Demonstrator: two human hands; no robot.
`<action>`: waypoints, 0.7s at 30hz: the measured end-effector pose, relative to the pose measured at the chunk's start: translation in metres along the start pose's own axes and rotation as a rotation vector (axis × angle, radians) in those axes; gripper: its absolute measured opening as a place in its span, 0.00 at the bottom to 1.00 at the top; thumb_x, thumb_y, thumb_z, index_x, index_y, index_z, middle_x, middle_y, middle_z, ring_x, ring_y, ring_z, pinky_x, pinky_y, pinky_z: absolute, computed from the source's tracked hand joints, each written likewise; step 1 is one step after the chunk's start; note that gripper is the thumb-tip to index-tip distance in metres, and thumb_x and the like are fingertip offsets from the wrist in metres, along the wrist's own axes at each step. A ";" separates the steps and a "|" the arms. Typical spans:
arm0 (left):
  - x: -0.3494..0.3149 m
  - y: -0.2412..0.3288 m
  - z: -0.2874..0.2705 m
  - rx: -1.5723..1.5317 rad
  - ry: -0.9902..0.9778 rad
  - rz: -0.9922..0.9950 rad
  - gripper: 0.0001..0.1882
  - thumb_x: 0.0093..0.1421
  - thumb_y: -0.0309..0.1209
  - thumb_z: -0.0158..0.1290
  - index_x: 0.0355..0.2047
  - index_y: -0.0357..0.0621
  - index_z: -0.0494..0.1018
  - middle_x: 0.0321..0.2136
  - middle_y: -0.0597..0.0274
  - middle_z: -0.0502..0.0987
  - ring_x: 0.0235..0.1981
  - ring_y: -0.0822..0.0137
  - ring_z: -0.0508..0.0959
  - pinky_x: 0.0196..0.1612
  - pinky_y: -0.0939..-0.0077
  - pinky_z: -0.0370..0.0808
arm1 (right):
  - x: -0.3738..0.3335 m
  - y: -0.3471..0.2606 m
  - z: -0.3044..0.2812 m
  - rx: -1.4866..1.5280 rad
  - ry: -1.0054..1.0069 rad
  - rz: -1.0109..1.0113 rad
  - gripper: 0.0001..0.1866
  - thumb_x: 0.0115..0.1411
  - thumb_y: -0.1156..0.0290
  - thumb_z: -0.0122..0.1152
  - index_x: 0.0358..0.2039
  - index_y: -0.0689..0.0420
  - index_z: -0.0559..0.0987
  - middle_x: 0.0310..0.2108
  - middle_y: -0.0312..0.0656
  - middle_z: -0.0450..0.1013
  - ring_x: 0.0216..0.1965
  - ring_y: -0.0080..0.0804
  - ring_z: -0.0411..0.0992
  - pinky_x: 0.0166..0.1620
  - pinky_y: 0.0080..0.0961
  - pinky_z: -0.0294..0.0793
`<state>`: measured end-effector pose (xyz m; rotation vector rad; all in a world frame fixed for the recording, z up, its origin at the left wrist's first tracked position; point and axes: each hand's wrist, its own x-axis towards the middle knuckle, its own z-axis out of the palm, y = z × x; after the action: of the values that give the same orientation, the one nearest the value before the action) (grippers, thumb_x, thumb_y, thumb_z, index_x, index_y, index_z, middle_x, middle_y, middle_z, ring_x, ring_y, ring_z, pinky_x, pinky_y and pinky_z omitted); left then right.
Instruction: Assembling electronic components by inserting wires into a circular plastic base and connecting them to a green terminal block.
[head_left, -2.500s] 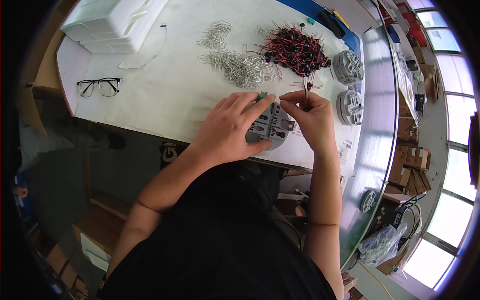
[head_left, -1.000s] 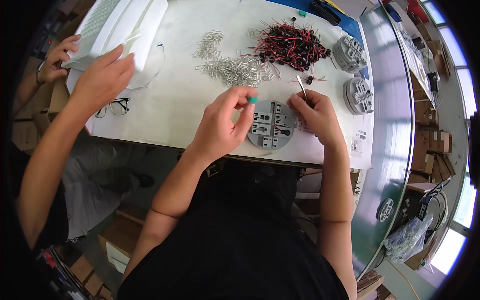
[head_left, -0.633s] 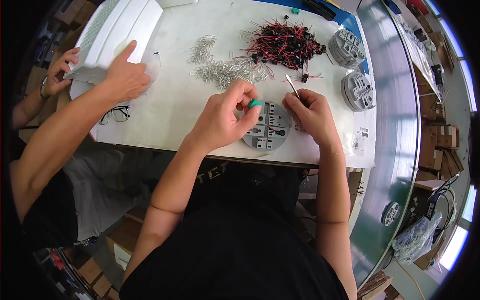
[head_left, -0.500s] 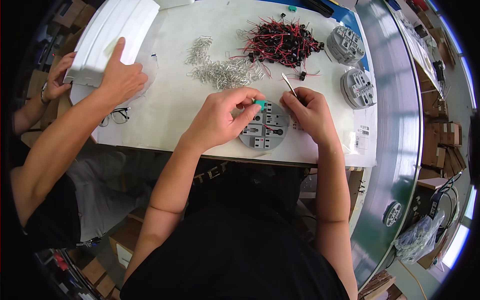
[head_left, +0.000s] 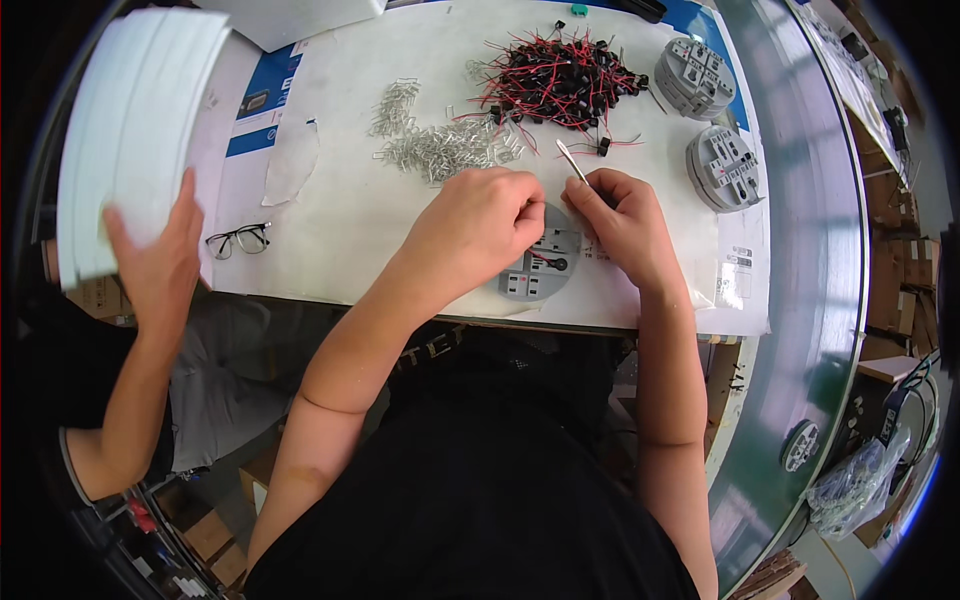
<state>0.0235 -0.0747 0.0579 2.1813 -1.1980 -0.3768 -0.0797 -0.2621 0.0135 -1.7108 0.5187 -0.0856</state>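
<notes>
My left hand (head_left: 478,225) lies curled over the upper left of a grey round fixture (head_left: 540,275) near the table's front edge. Its fingertips are pinched together, and whatever is between them is hidden. A small black part with a red wire (head_left: 548,263) sits in the fixture. My right hand (head_left: 622,218) touches the fixture's right side and holds thin metal tweezers (head_left: 571,160) that point up and left.
A heap of red-wired black parts (head_left: 565,75) and a scatter of metal clips (head_left: 440,148) lie behind my hands. Two more grey fixtures (head_left: 695,75) (head_left: 725,165) sit at the right. Glasses (head_left: 240,240) lie at the left. Another person's hand (head_left: 160,262) holds a white tray stack (head_left: 130,130).
My left hand has come down onto the fixture, and the small green part it pinched no longer shows. The other person has lifted the white tray stack off the table.
</notes>
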 end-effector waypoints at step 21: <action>0.029 0.009 0.000 0.356 -0.309 0.114 0.15 0.60 0.36 0.67 0.36 0.34 0.80 0.34 0.50 0.80 0.39 0.50 0.84 0.43 0.57 0.82 | -0.002 -0.005 0.000 0.062 -0.009 0.018 0.18 0.70 0.61 0.67 0.35 0.66 0.83 0.21 0.31 0.73 0.24 0.15 0.65 0.27 0.20 0.65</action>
<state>0.0334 -0.1027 0.0645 2.3989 -1.6587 -0.4971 -0.0799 -0.2603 0.0186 -1.6451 0.5198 -0.0805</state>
